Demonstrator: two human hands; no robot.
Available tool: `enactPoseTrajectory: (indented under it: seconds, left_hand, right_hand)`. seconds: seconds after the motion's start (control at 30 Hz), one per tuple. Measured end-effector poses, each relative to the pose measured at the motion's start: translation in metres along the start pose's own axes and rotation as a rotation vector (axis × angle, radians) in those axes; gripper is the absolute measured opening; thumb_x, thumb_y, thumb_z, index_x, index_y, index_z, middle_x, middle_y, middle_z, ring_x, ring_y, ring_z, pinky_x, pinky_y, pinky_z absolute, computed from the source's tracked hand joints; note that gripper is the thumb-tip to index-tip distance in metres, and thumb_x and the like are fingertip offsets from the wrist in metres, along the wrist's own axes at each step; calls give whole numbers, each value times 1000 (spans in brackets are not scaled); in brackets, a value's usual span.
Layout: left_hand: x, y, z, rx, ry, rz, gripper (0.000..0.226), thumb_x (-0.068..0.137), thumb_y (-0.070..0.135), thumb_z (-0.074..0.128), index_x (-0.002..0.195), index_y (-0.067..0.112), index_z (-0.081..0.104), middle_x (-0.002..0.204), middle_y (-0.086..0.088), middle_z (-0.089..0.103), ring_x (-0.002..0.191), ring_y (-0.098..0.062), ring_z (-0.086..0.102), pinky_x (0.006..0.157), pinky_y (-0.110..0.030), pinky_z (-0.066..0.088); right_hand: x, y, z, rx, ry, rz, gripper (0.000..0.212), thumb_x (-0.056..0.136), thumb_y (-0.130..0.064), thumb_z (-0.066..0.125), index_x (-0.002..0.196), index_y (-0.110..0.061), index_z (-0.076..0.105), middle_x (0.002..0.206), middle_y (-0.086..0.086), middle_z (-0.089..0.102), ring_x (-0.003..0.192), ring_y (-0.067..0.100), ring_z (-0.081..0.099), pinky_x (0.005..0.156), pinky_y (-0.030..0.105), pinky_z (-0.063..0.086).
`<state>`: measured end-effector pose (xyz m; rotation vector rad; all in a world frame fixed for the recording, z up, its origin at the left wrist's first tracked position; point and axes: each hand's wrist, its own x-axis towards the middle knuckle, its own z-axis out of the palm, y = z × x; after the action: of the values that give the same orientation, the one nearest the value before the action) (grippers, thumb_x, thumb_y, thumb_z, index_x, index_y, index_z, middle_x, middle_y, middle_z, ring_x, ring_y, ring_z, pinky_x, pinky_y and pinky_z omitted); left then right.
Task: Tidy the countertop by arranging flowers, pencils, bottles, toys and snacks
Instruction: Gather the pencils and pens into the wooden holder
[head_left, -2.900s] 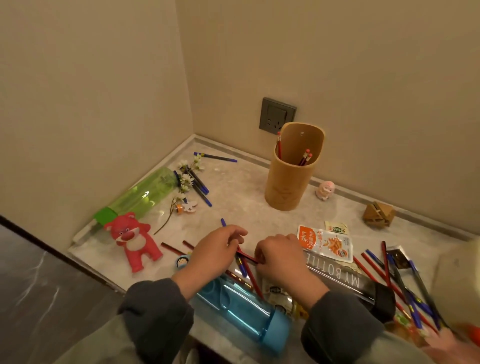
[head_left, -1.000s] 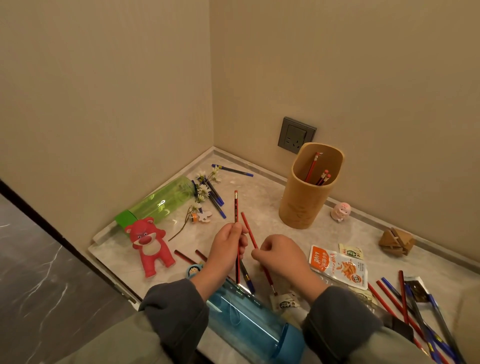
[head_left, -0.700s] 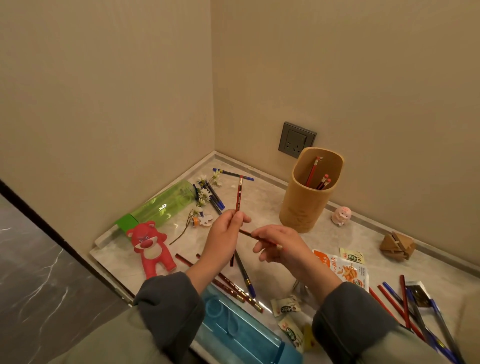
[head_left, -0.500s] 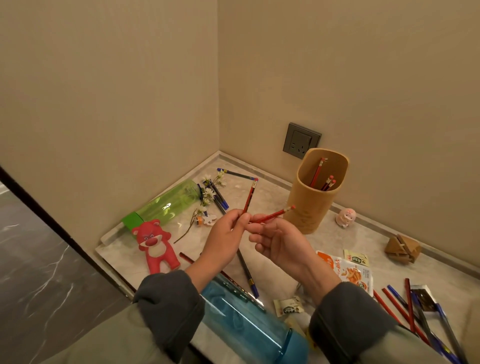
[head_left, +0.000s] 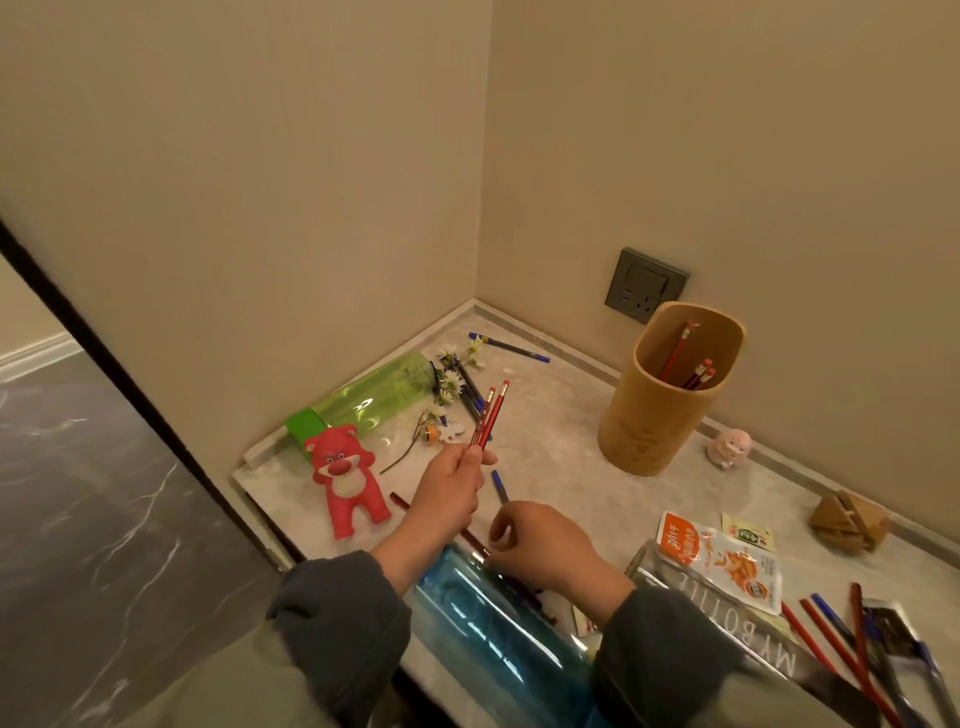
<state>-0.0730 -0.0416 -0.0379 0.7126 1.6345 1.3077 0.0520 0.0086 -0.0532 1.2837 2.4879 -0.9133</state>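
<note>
The left hand (head_left: 449, 488) pinches two slim red pencils (head_left: 488, 415) between thumb and fingertips, with their eraser ends tilted up toward the back corner. Just beside it the right hand (head_left: 545, 545) is knuckles-up, fingers curled down onto the pale, marbled countertop (head_left: 561, 441); whether they grip anything cannot be told. A blue pencil (head_left: 498, 483) shows between the two hands. Under both wrists a translucent blue bottle (head_left: 493, 623) lies along the near edge, hiding part of what lies there. Next to it lies a clear bottle (head_left: 727, 618) with white lettering, a glossy orange snack packet (head_left: 722, 564) resting on it. More red and blue pencils (head_left: 841, 639) lie at the near right corner. Along the left edge lie a green plastic bottle (head_left: 374, 395), a rubbery red bear toy (head_left: 345, 478) and small white flowers (head_left: 449, 382). Near the back edge stands a smooth bamboo holder (head_left: 660, 410), with a pink pig figure (head_left: 730, 447) and a wooden puzzle (head_left: 847, 522) to its right.
</note>
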Motion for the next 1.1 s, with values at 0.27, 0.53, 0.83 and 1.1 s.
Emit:
enactPoseTrajectory:
  seconds: [0.27, 0.53, 0.83, 1.1]
  left_hand:
    - [-7, -2, -2, -53, 1, -18, 28, 103, 24, 34, 99, 10, 58, 62, 2, 41, 39, -5, 28, 35, -18, 22]
    - [-9, -2, -2, -34, -10, 18, 27, 103, 22, 36, 96, 12, 60, 62, 2, 41, 38, -4, 29, 34, -16, 23]
    - [-1, 4, 2, 92, -24, 109, 24, 102, 19, 39, 92, 18, 61, 74, 0, 63, 46, -4, 42, 46, -17, 33]
    - [4, 16, 17, 485, -58, 352, 21, 100, 31, 41, 95, 30, 61, 84, 13, 69, 86, -1, 62, 80, -26, 49]
  right_hand:
    - [5, -8, 7, -185, 60, -13, 15, 77, -39, 68, 82, -25, 66, 78, -5, 64, 74, 13, 60, 60, 28, 49]
    - [4, -9, 4, -330, 104, -23, 23, 72, -46, 64, 72, -24, 57, 68, -5, 56, 60, 12, 50, 50, 26, 35]
    - [-1, 7, -31, 39, 125, 28, 21, 66, -47, 69, 77, -31, 60, 66, -8, 67, 61, 6, 65, 56, 27, 51]
    - [-25, 16, -80, 409, 67, -12, 11, 78, -17, 76, 85, -23, 71, 71, -5, 75, 63, 11, 72, 44, 15, 44]
